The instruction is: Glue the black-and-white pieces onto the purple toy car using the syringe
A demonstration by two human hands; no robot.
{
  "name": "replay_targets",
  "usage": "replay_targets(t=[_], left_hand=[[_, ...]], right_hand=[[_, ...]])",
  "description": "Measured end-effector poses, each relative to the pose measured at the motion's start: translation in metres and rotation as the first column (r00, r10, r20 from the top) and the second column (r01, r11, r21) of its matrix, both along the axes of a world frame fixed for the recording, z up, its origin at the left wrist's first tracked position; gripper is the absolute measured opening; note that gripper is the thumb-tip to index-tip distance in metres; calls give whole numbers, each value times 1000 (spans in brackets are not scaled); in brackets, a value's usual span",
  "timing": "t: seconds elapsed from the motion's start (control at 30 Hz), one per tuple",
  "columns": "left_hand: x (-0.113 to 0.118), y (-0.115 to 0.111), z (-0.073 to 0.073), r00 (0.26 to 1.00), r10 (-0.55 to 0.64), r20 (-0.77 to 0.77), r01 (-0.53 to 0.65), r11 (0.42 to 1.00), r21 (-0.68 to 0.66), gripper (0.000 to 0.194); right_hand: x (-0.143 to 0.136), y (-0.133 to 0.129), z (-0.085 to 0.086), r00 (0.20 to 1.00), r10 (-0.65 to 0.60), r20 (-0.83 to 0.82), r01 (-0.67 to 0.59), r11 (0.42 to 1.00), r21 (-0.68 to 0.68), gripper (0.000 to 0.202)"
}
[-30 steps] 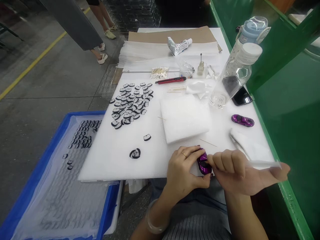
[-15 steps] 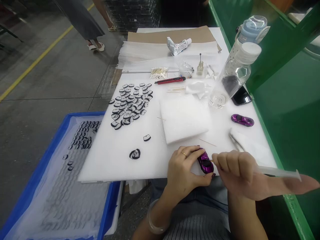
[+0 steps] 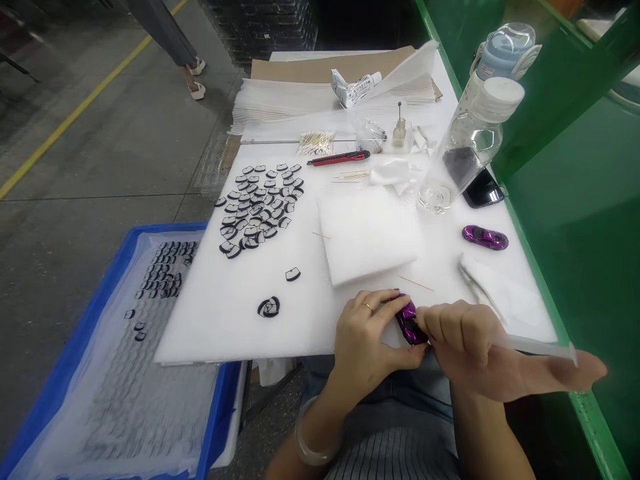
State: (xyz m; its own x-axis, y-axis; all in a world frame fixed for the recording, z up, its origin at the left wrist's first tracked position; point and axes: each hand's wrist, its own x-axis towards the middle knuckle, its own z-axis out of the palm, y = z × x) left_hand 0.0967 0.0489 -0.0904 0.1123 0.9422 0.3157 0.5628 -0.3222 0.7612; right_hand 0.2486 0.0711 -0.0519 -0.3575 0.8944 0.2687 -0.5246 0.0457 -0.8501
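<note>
My left hand (image 3: pixel 367 340) grips a small purple toy car (image 3: pixel 409 325) by its sides at the front edge of the white foam-topped table (image 3: pixel 210 320). Closed around a translucent syringe (image 3: pixel 543 348), my right hand (image 3: pixel 467 340) points its tip end at the middle of the car. The tip itself is hidden behind the fingers, so contact cannot be made out. A second purple toy car (image 3: pixel 485 237) lies farther right. Near my right hand are tweezers (image 3: pixel 477 283) on a white tissue. A square foam sheet (image 3: pixel 367 233) lies beyond my hands.
Many black-edged clear pieces (image 3: pixel 260 210) are spread on the left. A blue tray (image 3: pixel 115 267) holds more pieces below. A red cutter (image 3: pixel 340 158), cotton swabs (image 3: pixel 316 143), a small glass bottle (image 3: pixel 399 133), a clear bottle (image 3: pixel 463 153) and a phone (image 3: pixel 483 190) stand or lie beyond.
My right hand has moved slightly left with the syringe, closer over the car. A white sheet's corner at the back has lifted. A person in the aisle has shifted position.
</note>
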Motion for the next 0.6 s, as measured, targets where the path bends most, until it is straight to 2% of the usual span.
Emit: replay_targets(t=[0.27, 0.37, 0.6], left_hand=[[1, 0, -1, 1000, 9, -8, -9, 1000, 18, 55], [1, 0, -1, 1000, 3, -18, -3, 1000, 19, 55], [1, 0, 0, 999, 0, -34, 1, 1000, 17, 53]], right_hand=[[8, 1, 10, 995, 54, 79, -56, 998, 19, 67], [7, 1, 12, 993, 28, 114, -32, 999, 35, 68], [-12, -13, 13, 947, -232, 222, 232, 972, 26, 77]])
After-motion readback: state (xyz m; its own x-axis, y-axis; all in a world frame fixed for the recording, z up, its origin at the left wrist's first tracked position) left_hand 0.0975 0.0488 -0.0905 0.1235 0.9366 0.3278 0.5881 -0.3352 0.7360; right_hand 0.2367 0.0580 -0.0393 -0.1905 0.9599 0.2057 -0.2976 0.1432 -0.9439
